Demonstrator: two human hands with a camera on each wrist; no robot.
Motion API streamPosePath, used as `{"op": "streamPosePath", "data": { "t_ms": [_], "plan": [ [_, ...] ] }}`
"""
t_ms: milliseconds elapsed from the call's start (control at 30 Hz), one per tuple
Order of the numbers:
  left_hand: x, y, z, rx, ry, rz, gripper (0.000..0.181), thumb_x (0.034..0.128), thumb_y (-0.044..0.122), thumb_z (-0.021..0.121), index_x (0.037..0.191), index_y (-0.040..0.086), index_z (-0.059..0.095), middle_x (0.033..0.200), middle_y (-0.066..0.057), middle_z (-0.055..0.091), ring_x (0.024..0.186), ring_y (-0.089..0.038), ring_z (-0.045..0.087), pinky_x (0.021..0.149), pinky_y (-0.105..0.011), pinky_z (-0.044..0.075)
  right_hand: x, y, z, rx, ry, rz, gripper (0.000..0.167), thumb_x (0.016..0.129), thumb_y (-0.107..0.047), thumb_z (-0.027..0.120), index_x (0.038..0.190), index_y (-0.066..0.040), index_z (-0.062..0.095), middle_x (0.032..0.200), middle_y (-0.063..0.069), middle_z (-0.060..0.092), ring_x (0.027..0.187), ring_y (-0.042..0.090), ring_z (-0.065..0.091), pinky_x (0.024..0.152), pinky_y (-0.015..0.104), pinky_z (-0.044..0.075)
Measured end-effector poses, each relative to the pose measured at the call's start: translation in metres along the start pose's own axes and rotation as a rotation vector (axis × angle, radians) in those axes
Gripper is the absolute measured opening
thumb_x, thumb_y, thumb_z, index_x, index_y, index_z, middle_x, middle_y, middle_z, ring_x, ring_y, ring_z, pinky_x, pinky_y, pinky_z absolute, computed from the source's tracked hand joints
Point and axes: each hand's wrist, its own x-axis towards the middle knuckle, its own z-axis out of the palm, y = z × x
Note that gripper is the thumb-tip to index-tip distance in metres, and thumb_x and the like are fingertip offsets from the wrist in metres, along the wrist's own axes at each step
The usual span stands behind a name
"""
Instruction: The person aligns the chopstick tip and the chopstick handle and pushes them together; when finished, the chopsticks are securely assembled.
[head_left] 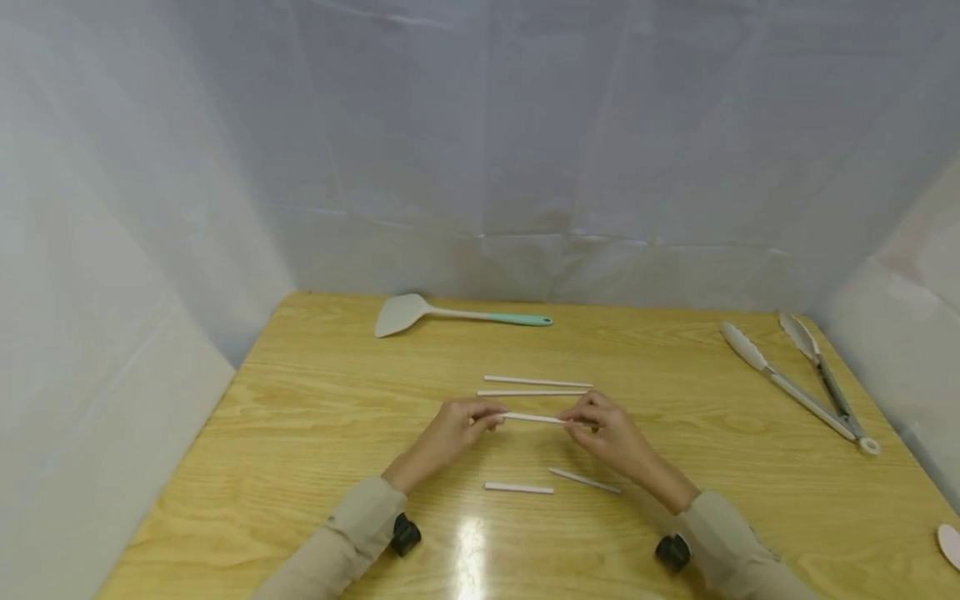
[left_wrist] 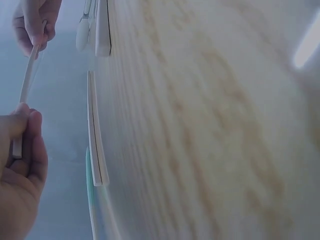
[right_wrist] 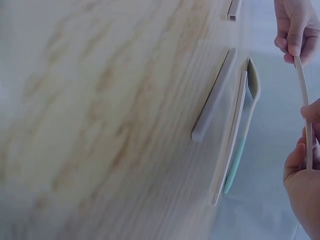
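Both hands hold one thin white stick (head_left: 532, 417) above the wooden table, level and crosswise. My left hand (head_left: 453, 429) pinches it near the left end, between thumb and fingers; the end pokes out inside the palm in the left wrist view. Near the other end, my right hand (head_left: 609, 429) pinches it the same way. The stick looks slightly bowed in the right wrist view (right_wrist: 303, 87). Just beyond the hands lie two long white sticks (head_left: 536, 381), nearly parallel. Closer to me are two shorter pieces, a straight one (head_left: 519, 487) and a slanted one (head_left: 585, 480).
A spatula (head_left: 401, 315) with a mint-green handle end lies along the table's back edge. Spread metal tongs (head_left: 810, 406) lie at the right. Part of a pale rounded object (head_left: 949, 546) shows at the right frame edge. Pale sheeting (head_left: 555, 150) hangs behind the table (head_left: 300, 417).
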Motion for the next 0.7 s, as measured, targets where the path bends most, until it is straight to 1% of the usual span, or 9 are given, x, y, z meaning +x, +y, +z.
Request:
{"op": "streamPosePath", "data": {
  "t_ms": [167,267,467,600,700],
  "plan": [
    [0.0011,-0.0012,-0.0018,0.024,0.011,0.04,0.019,0.092,0.008,0.061,0.105,-0.003,0.069,0.095,-0.013,0.07,0.078,-0.018,0.065,0.066,-0.02,0.053,0.0002,0.0024,-0.0032,0.01,-0.024,0.012,0.019,0.078,0.015,0.066,0.093,0.004,0.072,0.082,0.006,0.056,0.069,0.011,0.049,0.055,0.015,0.043],
    [0.0009,-0.0016,-0.0021,0.024,0.024,0.044,0.018,0.0914,0.009,0.062,0.104,-0.002,0.069,0.095,-0.012,0.069,0.079,-0.017,0.064,0.07,-0.021,0.053,-0.0007,0.0051,-0.0045,-0.001,-0.021,0.028,0.015,0.08,0.009,0.068,0.093,0.002,0.072,0.084,0.003,0.057,0.071,0.005,0.048,0.055,0.018,0.045],
    [-0.0001,-0.003,-0.0035,0.026,0.036,0.02,0.018,0.0909,0.01,0.063,0.105,0.001,0.069,0.095,-0.008,0.068,0.08,-0.015,0.062,0.072,-0.022,0.053,-0.0018,0.0087,-0.006,-0.033,0.025,0.021,0.014,0.078,0.006,0.072,0.089,-0.002,0.073,0.08,0.0,0.057,0.067,0.002,0.045,0.054,0.019,0.042],
    [-0.0006,-0.0037,-0.0045,0.039,0.032,-0.002,0.021,0.0912,0.011,0.063,0.109,0.001,0.068,0.097,-0.006,0.066,0.084,-0.015,0.062,0.075,-0.023,0.052,-0.0021,0.0089,-0.0073,-0.046,0.022,0.024,0.015,0.078,0.008,0.071,0.091,0.0,0.073,0.082,0.001,0.058,0.067,0.002,0.045,0.054,0.019,0.043],
    [-0.0011,-0.0042,-0.0045,0.047,0.027,-0.031,0.021,0.0912,0.011,0.063,0.11,0.002,0.068,0.099,-0.006,0.065,0.088,-0.017,0.061,0.077,-0.025,0.052,-0.0022,0.0084,-0.0083,-0.058,0.014,0.034,0.015,0.078,0.009,0.07,0.092,0.001,0.073,0.083,0.003,0.059,0.068,0.003,0.048,0.055,0.02,0.045]
  ]
}}
